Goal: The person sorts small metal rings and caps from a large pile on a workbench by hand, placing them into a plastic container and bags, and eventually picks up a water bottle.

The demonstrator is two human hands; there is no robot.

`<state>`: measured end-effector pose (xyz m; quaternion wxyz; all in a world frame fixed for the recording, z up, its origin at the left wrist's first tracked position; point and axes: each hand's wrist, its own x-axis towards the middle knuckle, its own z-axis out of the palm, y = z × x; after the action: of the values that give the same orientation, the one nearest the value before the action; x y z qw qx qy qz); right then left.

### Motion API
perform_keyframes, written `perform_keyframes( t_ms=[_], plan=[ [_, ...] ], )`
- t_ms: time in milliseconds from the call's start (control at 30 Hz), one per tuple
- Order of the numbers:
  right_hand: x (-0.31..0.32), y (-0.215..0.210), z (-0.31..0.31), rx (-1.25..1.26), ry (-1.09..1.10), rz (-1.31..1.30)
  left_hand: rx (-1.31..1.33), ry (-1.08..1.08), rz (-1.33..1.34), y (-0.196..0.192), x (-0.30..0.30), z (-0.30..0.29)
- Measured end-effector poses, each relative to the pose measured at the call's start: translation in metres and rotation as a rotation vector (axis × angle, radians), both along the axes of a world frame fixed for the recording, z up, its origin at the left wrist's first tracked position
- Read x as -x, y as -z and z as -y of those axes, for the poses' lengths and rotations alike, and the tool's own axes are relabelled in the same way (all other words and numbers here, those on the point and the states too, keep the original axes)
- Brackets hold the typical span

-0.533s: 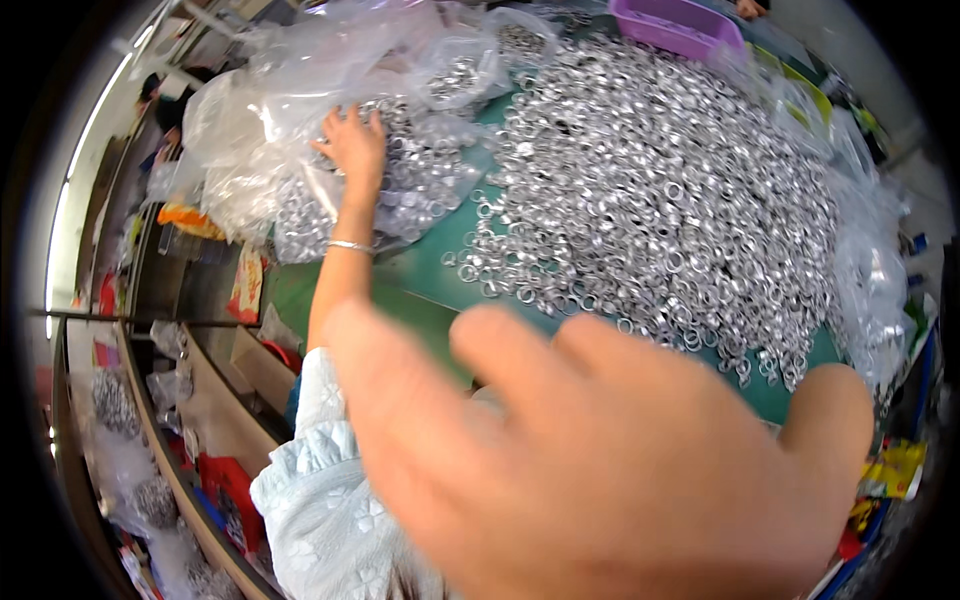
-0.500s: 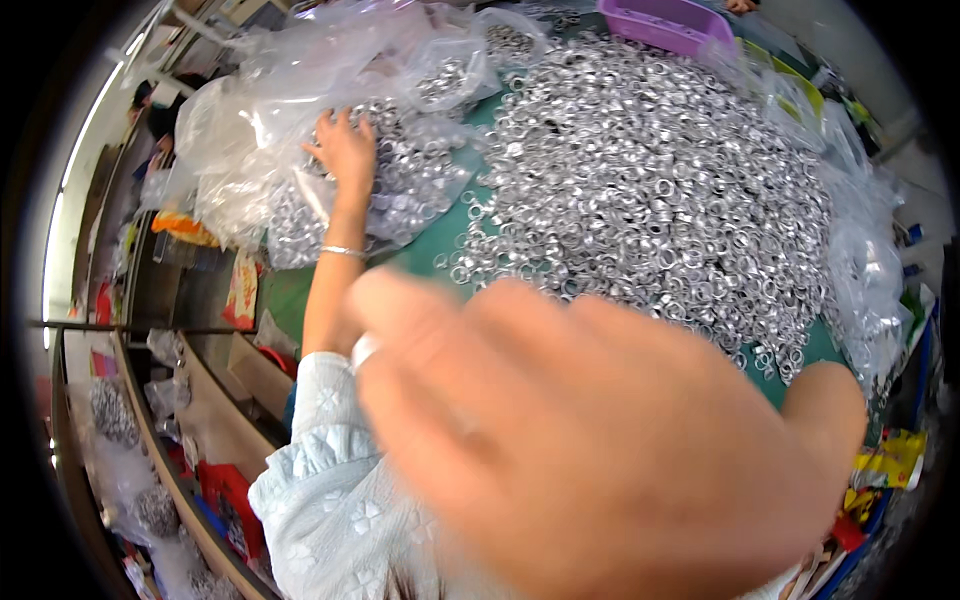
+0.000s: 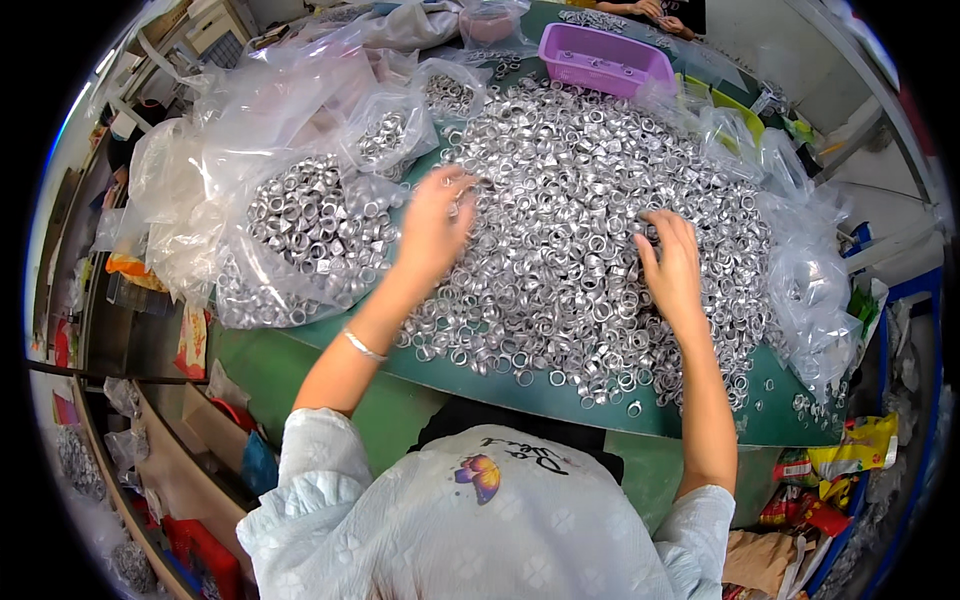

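Note:
A wide heap of silver metal rings (image 3: pixel 590 190) covers much of the green table (image 3: pixel 480 385). At the heap's left edge is my left hand (image 3: pixel 437 222), slightly blurred, fingers and thumb apart, with no ring plainly held. My right hand (image 3: pixel 672 265) rests over the right part of the heap. Its fingers are bent and the thumb stands away from them; the fingertips reach the rings, and I cannot make out any ring gripped. Left of my left hand, a clear plastic bag (image 3: pixel 235 285) lies with its mouth spread, holding more rings (image 3: pixel 320 210).
A purple basket (image 3: pixel 600 75) stands behind the heap, with a yellow-green basket (image 3: pixel 735 110) beside it. Clear plastic sheeting (image 3: pixel 815 280) lines the right side. Another person's hands (image 3: pixel 665 18) are at the far edge. Shelves (image 3: pixel 190 470) stand at the lower left.
My right hand has gone from close before the camera down onto the heap. My left hand has left the bagged rings and moved right to the heap's edge. The view has shifted.

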<state>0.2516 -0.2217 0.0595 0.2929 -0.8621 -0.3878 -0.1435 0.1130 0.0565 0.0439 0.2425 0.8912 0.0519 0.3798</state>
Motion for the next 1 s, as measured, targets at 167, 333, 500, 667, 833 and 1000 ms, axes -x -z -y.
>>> perform_keyframes(
  t_ms=[167,333,500,667,833,1000],
  plan=[
    [-0.019,0.026,-0.033,0.104,-0.018,0.042,0.113,0.399,-0.161,0.007,-0.096,0.067],
    [0.003,0.023,-0.025,0.170,-0.133,0.091,-0.002,0.505,-0.323,0.024,-0.116,0.083],
    [0.031,0.028,-0.011,0.134,-0.251,-0.030,-0.115,0.508,-0.231,0.010,-0.077,0.082],
    [0.046,0.022,-0.014,0.194,-0.291,0.004,-0.077,0.490,-0.212,0.019,-0.048,0.072],
    [0.059,0.026,-0.017,0.280,-0.349,0.044,-0.045,0.467,-0.339,0.026,-0.013,0.076],
    [0.071,0.023,-0.011,0.297,-0.392,-0.005,0.004,0.439,-0.354,0.018,0.007,0.082]
  ],
)
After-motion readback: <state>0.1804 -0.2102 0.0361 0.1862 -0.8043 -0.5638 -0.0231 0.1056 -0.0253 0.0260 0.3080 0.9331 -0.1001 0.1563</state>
